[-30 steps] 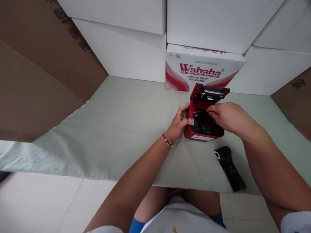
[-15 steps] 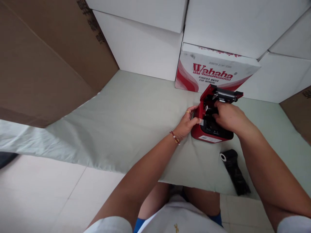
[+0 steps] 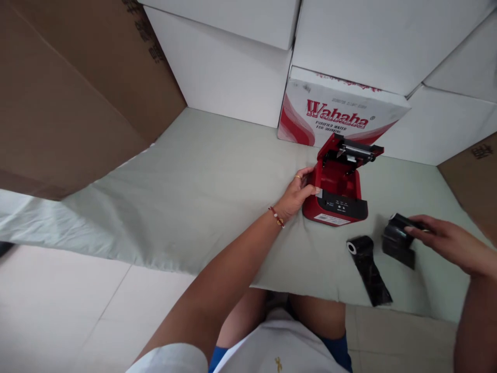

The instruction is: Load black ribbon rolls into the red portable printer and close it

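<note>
Red printer (image 3: pixel 326 213) lid-up on the counter (image 3: pixel 217 171), black roll (image 3: pixel 396 228) held beside it.
Left hand (image 3: pixel 297 198) grips the printer's side; right hand (image 3: pixel 446 238) has its grip closed on the roll, whose loose tail could snag the second roll (image 3: pixel 363 259) near the edge. The box (image 3: pixel 341 111) reads "Wahaha PURIFIED WATER FOR DRINKING"; the printer's label (image 3: pixel 331 219) is too small to read.

White boxes (image 3: pixel 221 67) by Wahaha carton (image 3: pixel 337 112); brown carton (image 3: pixel 81 98) left.
</note>
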### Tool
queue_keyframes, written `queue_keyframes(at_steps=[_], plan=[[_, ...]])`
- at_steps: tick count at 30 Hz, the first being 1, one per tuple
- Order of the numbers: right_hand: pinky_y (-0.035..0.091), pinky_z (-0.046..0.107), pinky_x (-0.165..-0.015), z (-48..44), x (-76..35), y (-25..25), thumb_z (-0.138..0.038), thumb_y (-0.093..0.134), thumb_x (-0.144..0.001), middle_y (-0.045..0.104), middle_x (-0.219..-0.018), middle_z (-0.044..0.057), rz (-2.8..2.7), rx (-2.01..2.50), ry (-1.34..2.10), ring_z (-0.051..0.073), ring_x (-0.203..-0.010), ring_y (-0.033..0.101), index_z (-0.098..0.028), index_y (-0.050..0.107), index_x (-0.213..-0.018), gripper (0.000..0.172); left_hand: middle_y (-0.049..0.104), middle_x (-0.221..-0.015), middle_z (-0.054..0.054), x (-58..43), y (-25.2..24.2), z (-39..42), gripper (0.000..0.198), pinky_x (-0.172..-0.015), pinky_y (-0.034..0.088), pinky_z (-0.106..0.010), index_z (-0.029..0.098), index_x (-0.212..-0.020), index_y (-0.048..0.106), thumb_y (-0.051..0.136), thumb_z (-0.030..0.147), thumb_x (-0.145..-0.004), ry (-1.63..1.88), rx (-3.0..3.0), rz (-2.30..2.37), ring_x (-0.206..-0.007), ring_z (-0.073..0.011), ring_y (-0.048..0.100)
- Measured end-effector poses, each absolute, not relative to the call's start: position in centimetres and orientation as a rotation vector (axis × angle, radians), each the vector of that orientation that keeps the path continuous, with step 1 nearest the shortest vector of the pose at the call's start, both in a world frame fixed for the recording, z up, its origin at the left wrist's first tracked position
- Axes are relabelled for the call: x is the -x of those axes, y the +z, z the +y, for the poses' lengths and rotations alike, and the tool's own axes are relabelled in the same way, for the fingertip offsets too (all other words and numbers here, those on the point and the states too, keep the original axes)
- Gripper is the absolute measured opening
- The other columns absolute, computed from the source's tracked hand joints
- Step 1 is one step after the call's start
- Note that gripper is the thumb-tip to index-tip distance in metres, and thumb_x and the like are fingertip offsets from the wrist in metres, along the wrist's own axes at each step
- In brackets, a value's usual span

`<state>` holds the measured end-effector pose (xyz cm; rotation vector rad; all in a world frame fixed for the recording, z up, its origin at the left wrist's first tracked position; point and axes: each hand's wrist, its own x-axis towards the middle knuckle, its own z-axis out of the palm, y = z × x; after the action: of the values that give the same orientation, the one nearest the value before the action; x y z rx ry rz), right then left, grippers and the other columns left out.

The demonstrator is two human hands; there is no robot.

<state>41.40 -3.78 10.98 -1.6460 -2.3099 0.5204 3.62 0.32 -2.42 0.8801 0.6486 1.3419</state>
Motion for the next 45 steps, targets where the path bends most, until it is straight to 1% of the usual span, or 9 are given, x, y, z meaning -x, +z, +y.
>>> queue_keyframes(at_steps=[3, 6, 10, 19, 23, 29, 34, 40, 45], plan=[[0.064, 0.053, -0.06, -4.3, -41.5, 8.8, -0.056, 0.072, -0.093, 0.083, -0.083, 0.01, -2.279, 1.879, 0.534, 0.037, -0.064, 0.078, -0.039, 0.077, -0.088, 0.019, 0.06, -0.157, -0.011, -3.6, -2.4, 0.4, 0.074, -0.132, 0.034, -0.052, 0.026, -0.138, 0.053, 0.085, 0.042, -0.073, 1.345, -0.884, 0.629, -0.156, -0.0327, 0.049], [0.067, 0.057, -0.08, -6.0, -38.4, 7.5, -0.053, 0.065, -0.099, 0.085, -0.11, 0.015, -2.199, 1.773, 0.377, 0.039, -0.088, 0.083, -0.036, 0.08, -0.105, 0.024, 0.062, -0.155, -0.011, -3.4, -2.3, 0.2, 0.073, -0.133, 0.035, -0.053, 0.026, -0.135, 0.055, 0.087, 0.042, -0.072, 1.347, -0.869, 0.619, -0.155, -0.0326, 0.051], [0.066, 0.052, -0.103, -8.2, -34.2, 6.5, -0.049, 0.056, -0.105, 0.086, -0.122, 0.009, -2.346, 1.475, 0.674, 0.031, -0.113, 0.082, -0.032, 0.082, -0.114, 0.032, 0.062, -0.156, -0.011, -3.1, -2.0, 0.0, 0.073, -0.133, 0.036, -0.053, 0.026, -0.135, 0.056, 0.088, 0.043, -0.071, 1.352, -0.862, 0.627, -0.155, -0.0326, 0.052], [0.068, 0.052, -0.103, -9.6, -34.3, 5.7, -0.051, 0.065, -0.102, 0.083, -0.132, 0.013, -2.499, 1.426, 0.74, 0.032, -0.118, 0.081, -0.031, 0.081, -0.129, 0.037, 0.062, -0.154, -0.011, -3.2, -1.9, 0.0, 0.073, -0.131, 0.036, -0.051, 0.025, -0.135, 0.055, 0.087, 0.042, -0.071, 1.342, -0.861, 0.625, -0.154, -0.0327, 0.052], [0.069, 0.053, -0.097, -9.8, -33.9, 6.8, -0.047, 0.065, -0.101, 0.084, -0.121, 0.012, -2.563, 1.38, 0.76, 0.033, -0.109, 0.082, -0.031, 0.082, -0.125, 0.033, 0.063, -0.154, -0.01, -3.4, -2.1, 0.2, 0.072, -0.131, 0.037, -0.052, 0.026, -0.135, 0.054, 0.085, 0.042, -0.071, 1.34, -0.874, 0.632, -0.154, -0.0328, 0.051], [0.066, 0.038, -0.077, -8.2, -33.9, 14.4, -0.055, 0.076, -0.096, 0.085, -0.117, 0.006, -2.39, 1.396, 0.651, 0.028, -0.092, 0.081, -0.053, 0.079, -0.128, 0.032, 0.061, -0.155, -0.011, -3.4, -2.4, 0.3, 0.072, -0.131, 0.036, -0.053, 0.026, -0.136, 0.055, 0.085, 0.044, -0.073, 1.342, -0.899, 0.634, -0.154, -0.0335, 0.05], [0.049, 0.035, -0.06, -2.3, -29.7, 15.7, -0.061, 0.068, -0.096, 0.078, -0.087, 0.005, -2.331, 1.54, 0.514, 0.018, -0.061, 0.057, -0.03, 0.078, -0.135, 0.051, 0.061, -0.154, -0.012, -3.5, -2.2, 0.3, 0.073, -0.134, 0.035, -0.056, 0.026, -0.136, 0.052, 0.084, 0.043, -0.072, 1.343, -0.893, 0.638, -0.156, -0.0345, 0.049], [0.059, 0.042, -0.092, 3.1, -24.2, 12.5, -0.034, 0.059, -0.097, 0.084, -0.122, 0.013, -2.567, 1.69, 0.341, 0.029, -0.103, 0.077, -0.02, 0.079, -0.133, 0.043, 0.046, -0.168, -0.016, -3.6, -1.4, -1.9, 0.065, -0.134, 0.036, -0.055, 0.025, -0.151, 0.048, 0.069, 0.045, -0.093, 1.468, -1.174, 0.907, -0.162, -0.0346, 0.042], [0.06, 0.044, -0.094, 4.6, -23.1, 11.6, -0.034, 0.057, -0.101, 0.084, -0.125, 0.015, -2.706, 1.74, 0.244, 0.034, -0.11, 0.079, -0.02, 0.076, -0.139, 0.045, 0.056, -0.157, -0.016, -3.7, 0.1, -5.4, 0.054, -0.135, 0.033, -0.06, 0.026, -0.152, 0.056, 0.064, 0.039, -0.1, 1.79, -1.79, 1.05, -0.155, -0.0365, 0.049]])
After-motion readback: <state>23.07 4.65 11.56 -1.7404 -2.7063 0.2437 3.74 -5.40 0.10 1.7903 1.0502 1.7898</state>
